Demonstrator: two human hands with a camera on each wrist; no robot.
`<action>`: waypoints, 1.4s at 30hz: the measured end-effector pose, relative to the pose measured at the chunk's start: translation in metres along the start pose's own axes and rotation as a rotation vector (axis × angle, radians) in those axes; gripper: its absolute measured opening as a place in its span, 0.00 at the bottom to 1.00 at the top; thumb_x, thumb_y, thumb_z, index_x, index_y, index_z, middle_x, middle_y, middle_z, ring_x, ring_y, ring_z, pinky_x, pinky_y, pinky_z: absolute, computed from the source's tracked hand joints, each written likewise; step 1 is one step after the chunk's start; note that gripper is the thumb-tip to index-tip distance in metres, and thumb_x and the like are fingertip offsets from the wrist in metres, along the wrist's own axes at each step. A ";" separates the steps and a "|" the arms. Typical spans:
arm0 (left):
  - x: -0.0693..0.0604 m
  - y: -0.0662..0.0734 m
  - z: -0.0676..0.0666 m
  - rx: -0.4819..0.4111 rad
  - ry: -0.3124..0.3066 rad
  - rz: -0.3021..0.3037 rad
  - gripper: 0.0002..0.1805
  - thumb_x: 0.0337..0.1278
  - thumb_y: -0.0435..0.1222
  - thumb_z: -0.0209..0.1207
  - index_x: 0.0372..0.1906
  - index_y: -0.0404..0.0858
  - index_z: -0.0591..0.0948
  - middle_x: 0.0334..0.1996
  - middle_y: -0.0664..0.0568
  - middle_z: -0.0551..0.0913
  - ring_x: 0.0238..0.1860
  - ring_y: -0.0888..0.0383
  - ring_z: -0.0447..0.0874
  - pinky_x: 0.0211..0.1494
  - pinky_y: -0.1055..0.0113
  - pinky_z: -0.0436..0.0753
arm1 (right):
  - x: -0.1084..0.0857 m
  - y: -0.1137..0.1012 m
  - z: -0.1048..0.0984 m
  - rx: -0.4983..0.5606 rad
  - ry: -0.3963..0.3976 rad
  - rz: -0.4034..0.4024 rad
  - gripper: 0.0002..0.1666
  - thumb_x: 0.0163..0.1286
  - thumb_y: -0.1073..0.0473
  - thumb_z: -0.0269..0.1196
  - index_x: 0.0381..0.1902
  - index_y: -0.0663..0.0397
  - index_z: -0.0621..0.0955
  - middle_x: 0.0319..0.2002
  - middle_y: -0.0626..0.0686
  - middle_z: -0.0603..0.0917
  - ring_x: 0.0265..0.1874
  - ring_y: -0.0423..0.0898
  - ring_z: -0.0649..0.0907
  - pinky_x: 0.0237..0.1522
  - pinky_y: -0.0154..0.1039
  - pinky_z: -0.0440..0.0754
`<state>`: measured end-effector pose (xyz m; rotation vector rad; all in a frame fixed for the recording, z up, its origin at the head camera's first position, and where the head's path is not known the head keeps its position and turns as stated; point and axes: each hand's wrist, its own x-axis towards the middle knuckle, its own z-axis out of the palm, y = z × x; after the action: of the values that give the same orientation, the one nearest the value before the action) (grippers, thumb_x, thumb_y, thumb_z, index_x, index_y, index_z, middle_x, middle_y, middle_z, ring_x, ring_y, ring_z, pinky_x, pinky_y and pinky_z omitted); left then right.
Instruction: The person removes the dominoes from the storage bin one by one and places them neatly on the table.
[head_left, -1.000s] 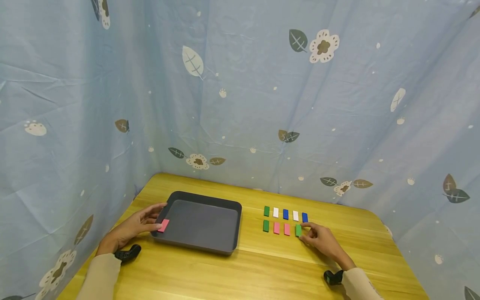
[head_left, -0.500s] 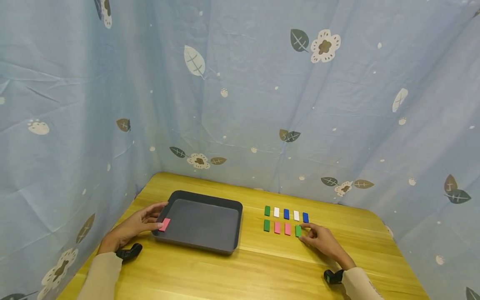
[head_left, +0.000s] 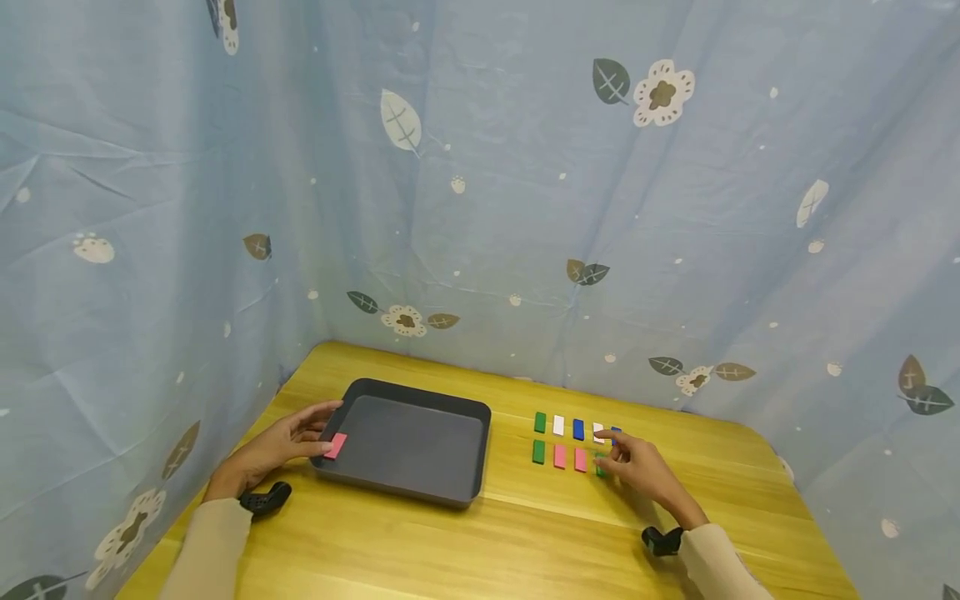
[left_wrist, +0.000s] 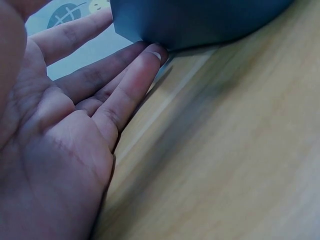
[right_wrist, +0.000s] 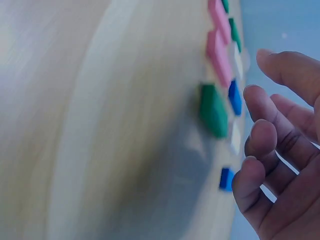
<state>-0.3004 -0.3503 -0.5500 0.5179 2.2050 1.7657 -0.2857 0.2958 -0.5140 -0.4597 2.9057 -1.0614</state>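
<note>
My left hand (head_left: 273, 450) holds the left side of a dark grey tray (head_left: 412, 446). Its thumb lies at a small pink block (head_left: 336, 446) by the tray's left wall, while in the left wrist view other fingers touch the tray's outside (left_wrist: 190, 22). Over the right end of two rows of small coloured blocks hovers my right hand (head_left: 645, 471), fingers loosely bent and apart, nothing between them. Closest beneath it is a light green block (right_wrist: 213, 111), standing clear of the fingers. The hand partly covers that block, a white block (head_left: 597, 427) and a blue block (right_wrist: 226, 179).
Further left in the rows lie a dark green block (head_left: 538, 452), two pink blocks (head_left: 559, 457), another green block (head_left: 540, 422), a white block (head_left: 558, 426) and a blue block (head_left: 578, 429). A patterned blue curtain (head_left: 510, 208) hangs behind the wooden table (head_left: 420, 550).
My right hand has let go of the light green block, which stays in the row, and has risen a little above it. My left hand keeps its place at the tray. The head view has shifted slightly.
</note>
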 end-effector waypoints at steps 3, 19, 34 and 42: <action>0.001 0.000 0.001 -0.001 -0.003 0.000 0.40 0.71 0.36 0.63 0.82 0.48 0.58 0.78 0.41 0.55 0.71 0.36 0.61 0.60 0.60 0.77 | 0.008 -0.011 0.003 -0.010 -0.007 -0.030 0.32 0.70 0.50 0.71 0.66 0.59 0.79 0.29 0.48 0.84 0.22 0.42 0.77 0.25 0.35 0.74; 0.005 -0.002 0.001 -0.023 -0.015 0.019 0.42 0.69 0.35 0.65 0.82 0.46 0.59 0.77 0.38 0.57 0.69 0.38 0.64 0.59 0.62 0.79 | 0.052 -0.080 0.041 0.052 -0.018 -0.169 0.25 0.72 0.51 0.70 0.65 0.44 0.80 0.31 0.50 0.85 0.21 0.54 0.82 0.24 0.39 0.78; 0.000 -0.002 -0.001 -0.018 -0.006 0.016 0.41 0.69 0.35 0.65 0.82 0.47 0.59 0.77 0.40 0.58 0.67 0.42 0.66 0.59 0.61 0.79 | 0.095 -0.155 0.099 0.034 -0.060 -0.324 0.25 0.70 0.46 0.70 0.62 0.47 0.83 0.27 0.38 0.83 0.22 0.39 0.79 0.28 0.36 0.78; 0.001 -0.003 0.001 0.006 -0.012 0.042 0.41 0.70 0.35 0.65 0.82 0.45 0.59 0.76 0.37 0.59 0.68 0.38 0.66 0.59 0.60 0.79 | 0.111 -0.189 0.129 0.034 -0.135 -0.366 0.25 0.70 0.46 0.70 0.62 0.45 0.83 0.28 0.40 0.82 0.24 0.38 0.80 0.29 0.35 0.80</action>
<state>-0.3007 -0.3495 -0.5529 0.5779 2.2078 1.7725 -0.3271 0.0465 -0.4847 -1.0487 2.7420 -1.0617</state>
